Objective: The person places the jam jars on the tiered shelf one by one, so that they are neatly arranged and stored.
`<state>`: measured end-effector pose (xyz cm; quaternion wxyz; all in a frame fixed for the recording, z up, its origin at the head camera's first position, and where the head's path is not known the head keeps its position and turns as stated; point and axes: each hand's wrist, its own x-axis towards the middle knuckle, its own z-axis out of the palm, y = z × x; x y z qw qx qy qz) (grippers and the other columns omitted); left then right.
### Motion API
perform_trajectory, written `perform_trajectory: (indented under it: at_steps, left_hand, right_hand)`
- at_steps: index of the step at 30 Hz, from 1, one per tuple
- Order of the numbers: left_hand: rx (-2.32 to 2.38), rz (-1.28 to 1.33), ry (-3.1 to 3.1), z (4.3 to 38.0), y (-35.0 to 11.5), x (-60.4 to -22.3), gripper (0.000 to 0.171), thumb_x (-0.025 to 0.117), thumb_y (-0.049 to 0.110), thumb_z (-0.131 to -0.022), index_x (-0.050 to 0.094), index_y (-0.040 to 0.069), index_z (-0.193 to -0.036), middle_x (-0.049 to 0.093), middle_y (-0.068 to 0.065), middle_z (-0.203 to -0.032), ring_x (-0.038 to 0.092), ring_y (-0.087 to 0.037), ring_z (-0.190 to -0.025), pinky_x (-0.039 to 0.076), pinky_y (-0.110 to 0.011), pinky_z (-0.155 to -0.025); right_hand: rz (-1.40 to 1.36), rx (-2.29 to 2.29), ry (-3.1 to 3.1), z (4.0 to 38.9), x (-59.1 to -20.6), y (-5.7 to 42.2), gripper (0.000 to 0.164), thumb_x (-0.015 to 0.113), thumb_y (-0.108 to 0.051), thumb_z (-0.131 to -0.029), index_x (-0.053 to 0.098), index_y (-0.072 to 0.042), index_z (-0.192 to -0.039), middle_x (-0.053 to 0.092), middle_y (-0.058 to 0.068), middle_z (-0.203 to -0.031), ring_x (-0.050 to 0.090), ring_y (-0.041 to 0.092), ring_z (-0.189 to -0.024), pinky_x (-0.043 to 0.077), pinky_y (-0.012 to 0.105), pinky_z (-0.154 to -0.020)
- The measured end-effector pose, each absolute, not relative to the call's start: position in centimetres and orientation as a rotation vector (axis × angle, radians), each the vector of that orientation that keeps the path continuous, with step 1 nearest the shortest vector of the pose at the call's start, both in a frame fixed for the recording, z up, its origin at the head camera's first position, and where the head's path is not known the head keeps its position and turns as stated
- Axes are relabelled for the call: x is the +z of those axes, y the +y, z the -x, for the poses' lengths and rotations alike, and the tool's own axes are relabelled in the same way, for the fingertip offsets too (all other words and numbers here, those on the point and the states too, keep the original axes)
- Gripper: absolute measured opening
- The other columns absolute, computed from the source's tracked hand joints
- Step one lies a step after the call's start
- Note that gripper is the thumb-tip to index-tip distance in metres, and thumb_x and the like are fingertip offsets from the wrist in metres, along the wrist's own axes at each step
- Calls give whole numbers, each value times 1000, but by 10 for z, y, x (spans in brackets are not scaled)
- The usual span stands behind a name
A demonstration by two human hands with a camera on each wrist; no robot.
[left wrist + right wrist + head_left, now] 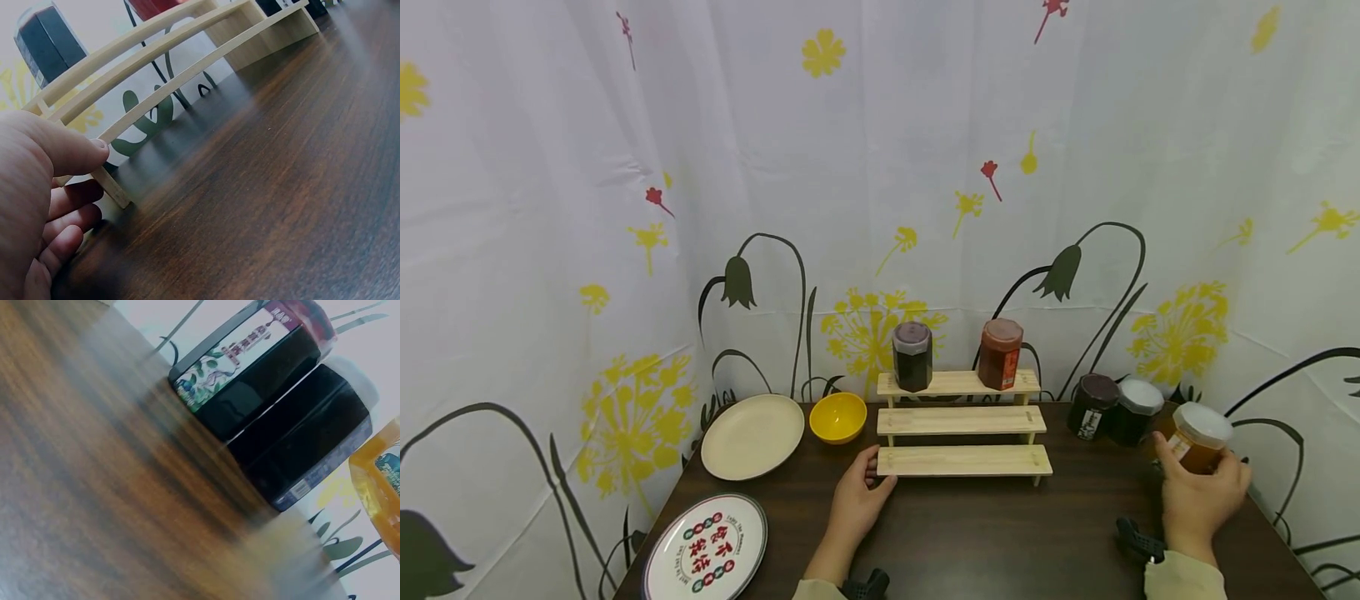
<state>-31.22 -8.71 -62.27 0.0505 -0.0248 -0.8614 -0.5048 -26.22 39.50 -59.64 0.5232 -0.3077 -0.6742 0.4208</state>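
Observation:
My left hand grips the left end of a three-step wooden display stand. In the left wrist view its thumb lies on the lowest step, the other fingers curled by the stand's leg. At the far right my right hand holds a honey-coloured jar with a white lid. The right wrist view shows this amber jar raised off the table, while the hand itself is out of that view. Beside it stand a dark jar with a white lid and one with a dark red lid.
On the top step stand a dark jar and a reddish jar. A yellow bowl, a cream plate and a white plate with red lettering lie left on the brown table. A patterned curtain hangs behind.

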Motion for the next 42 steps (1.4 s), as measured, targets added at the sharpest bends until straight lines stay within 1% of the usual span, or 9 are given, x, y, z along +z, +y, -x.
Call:
perform_trajectory:
  at_steps: [3, 8, 14, 17, 22, 26, 34, 39, 42]
  left_hand:
    - [-1533, 79, -2619, 313, -87, -622, 60, 85, 23, -96, 62, 11, -150, 74, -6, -128, 66, -18, -110, 55, -45, -101]
    - [-1542, 77, -2617, 313, -87, -623, 60, 85, 23, -95, 62, 10, -149, 74, -6, -127, 65, -18, -109, 55, -43, -100]
    - [-1543, 96, -2613, 313, -87, -624, 61, 85, 21, -95, 62, 9, -150, 74, -6, -126, 66, -18, -110, 54, -40, -98]
    - [-1537, 97, -2617, 313, -87, -625, 61, 85, 21, -95, 62, 9, -150, 74, -5, -125, 66, -18, -109, 54, -39, -97]
    - [-1536, 97, -2614, 313, -88, -626, 61, 85, 21, -95, 62, 9, -150, 74, -5, -124, 65, -17, -109, 54, -38, -97]
    - [-1536, 94, -2614, 313, -88, -625, 61, 85, 22, -95, 62, 9, -150, 74, -5, -124, 65, -17, -108, 54, -39, -97]
    - [-1536, 95, -2618, 312, -88, -622, 61, 85, 22, -95, 62, 10, -150, 74, -5, -125, 65, -18, -109, 54, -39, -97]
    - [-1539, 92, -2621, 311, -88, -623, 60, 85, 21, -95, 62, 10, -150, 74, -5, -125, 65, -18, -109, 54, -39, -98]
    - [-1535, 97, -2622, 312, -88, -623, 61, 85, 22, -95, 62, 10, -150, 74, -5, -126, 65, -18, -110, 54, -39, -98]
  right_hand:
    - [720, 995, -1593, 260, -586, 388, 63, 102, -14, -74, 70, 9, -123, 33, -33, -102, 30, -19, -104, 36, 14, -94]
    - [657, 991, -1571, 251, -568, 371, 61, 100, -7, -73, 69, 13, -122, 34, -32, -103, 30, -19, -103, 34, 14, -94]
    - [616, 972, -1531, 250, -561, 368, 61, 100, -7, -74, 69, 15, -121, 35, -33, -105, 31, -19, -103, 33, 15, -93]
    - [586, 956, -1500, 253, -563, 373, 58, 101, -8, -73, 72, 9, -120, 37, -34, -106, 33, -19, -104, 33, 16, -92]
    - [565, 961, -1480, 257, -561, 379, 58, 102, -9, -72, 76, -5, -123, 41, -34, -107, 37, -16, -107, 36, 15, -91]
    - [575, 972, -1496, 256, -550, 378, 59, 103, -12, -73, 75, -9, -126, 41, -34, -108, 38, -14, -110, 39, 14, -91]
    - [465, 1014, -1550, 254, -522, 354, 59, 102, -8, -73, 74, 4, -123, 43, -32, -107, 40, -11, -108, 40, 14, -89]
    - [450, 1034, -1622, 262, -527, 346, 66, 106, -13, -69, 75, 0, -126, 47, -33, -107, 46, -10, -109, 42, 12, -89]
    - [394, 1057, -1661, 266, -526, 335, 71, 106, -10, -66, 75, -2, -129, 51, -32, -109, 51, -8, -109, 43, 11, -91]
